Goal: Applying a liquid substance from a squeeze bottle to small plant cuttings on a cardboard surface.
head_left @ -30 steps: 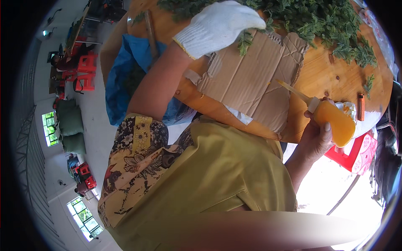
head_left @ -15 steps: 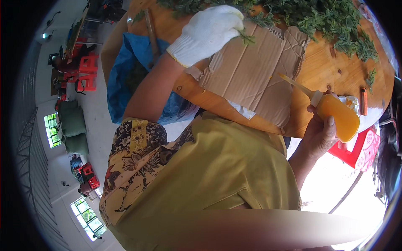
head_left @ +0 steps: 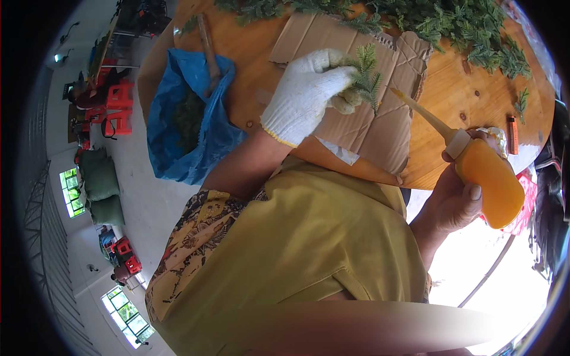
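My left hand [head_left: 317,92], in a white knit glove, pinches a green fir-like sprig [head_left: 369,76] above the cardboard sheet [head_left: 389,130]. Bare and ungloved, my right hand [head_left: 460,202] grips a squeeze bottle [head_left: 491,184] of orange-yellow stuff. The bottle's long, thin nozzle tip points up and left, toward the sprig but apart from it. Beneath the cardboard lies the round wooden table [head_left: 442,101]. A heap of green sprigs [head_left: 439,24] covers its far side.
At the table's left edge hangs an open blue plastic bag [head_left: 157,139] with greenery inside. Next to it lies a wooden-handled tool [head_left: 206,44]. An orange lighter [head_left: 513,135] and one loose sprig [head_left: 522,104] rest on the right. Red stools [head_left: 120,98] and people are farther left.
My left hand has come nearer and right with the sprig, which now shows clearly. My right hand and the bottle have shifted slightly right and down.
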{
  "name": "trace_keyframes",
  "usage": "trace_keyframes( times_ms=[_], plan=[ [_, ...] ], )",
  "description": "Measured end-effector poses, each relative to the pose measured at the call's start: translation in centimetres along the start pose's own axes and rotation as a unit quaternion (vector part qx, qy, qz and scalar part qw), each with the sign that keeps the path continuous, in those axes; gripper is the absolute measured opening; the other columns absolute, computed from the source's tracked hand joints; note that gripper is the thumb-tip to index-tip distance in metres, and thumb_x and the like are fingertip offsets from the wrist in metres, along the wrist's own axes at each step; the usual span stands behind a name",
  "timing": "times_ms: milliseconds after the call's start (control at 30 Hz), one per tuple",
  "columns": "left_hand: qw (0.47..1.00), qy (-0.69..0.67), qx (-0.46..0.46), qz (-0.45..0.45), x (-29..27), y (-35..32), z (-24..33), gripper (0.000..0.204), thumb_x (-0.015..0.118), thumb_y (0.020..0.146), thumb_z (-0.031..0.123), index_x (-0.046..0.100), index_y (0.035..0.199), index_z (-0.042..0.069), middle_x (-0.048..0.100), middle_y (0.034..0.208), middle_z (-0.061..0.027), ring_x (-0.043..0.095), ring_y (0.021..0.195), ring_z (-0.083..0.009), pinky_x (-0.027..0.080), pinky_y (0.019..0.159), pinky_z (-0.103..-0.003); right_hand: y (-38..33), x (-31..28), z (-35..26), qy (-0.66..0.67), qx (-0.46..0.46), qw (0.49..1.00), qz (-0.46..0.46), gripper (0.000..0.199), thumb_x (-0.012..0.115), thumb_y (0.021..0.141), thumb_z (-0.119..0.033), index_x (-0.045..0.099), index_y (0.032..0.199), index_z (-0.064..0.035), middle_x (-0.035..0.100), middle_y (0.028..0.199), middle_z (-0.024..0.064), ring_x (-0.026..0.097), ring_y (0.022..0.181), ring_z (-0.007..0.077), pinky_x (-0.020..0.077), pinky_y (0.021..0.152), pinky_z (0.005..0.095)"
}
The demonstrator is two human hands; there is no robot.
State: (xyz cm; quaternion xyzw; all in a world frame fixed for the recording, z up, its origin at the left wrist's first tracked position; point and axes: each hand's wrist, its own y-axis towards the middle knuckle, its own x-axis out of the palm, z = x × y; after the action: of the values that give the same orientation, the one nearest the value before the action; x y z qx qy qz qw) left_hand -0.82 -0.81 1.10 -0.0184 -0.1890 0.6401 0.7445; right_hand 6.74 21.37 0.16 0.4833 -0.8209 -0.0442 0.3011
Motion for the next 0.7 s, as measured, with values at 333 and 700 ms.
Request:
trace_keyframes(
  times_ms=[333, 700],
  plan=[
    [0.999, 0.026, 0.008, 0.022, 1.0, -0.8, -1.2, 0.015, 0.057, 0.091, 0.003, 0.059, 0.103, -0.005, 0.067, 0.087, -0.0104, 0.066, 0.068, -0.015, 0.054, 0.055, -0.024, 0.8, 1.4, -0.3, -0.145, -0.106, 0.98, -0.092, 0.058, 0.083, 0.071, -0.048, 0.058, 0.086, 0.0026, 0.066, 0.095, 0.0203, 0.069, 0.08, 0.0303, 0.0567, 0.076, 0.0392],
    [0.999, 0.037, -0.003, 0.011, 0.7, -0.8, -1.7, 0.017, 0.057, 0.092, 0.003, 0.058, 0.106, -0.005, 0.067, 0.091, -0.0105, 0.066, 0.069, -0.0155, 0.054, 0.056, -0.024, 0.3, 1.8, -0.2, -0.163, -0.082, 0.978, -0.098, 0.057, 0.088, 0.066, -0.043, 0.056, 0.084, 0.0006, 0.066, 0.098, 0.0217, 0.068, 0.088, 0.0298, 0.0563, 0.08, 0.0405]
  ],
)
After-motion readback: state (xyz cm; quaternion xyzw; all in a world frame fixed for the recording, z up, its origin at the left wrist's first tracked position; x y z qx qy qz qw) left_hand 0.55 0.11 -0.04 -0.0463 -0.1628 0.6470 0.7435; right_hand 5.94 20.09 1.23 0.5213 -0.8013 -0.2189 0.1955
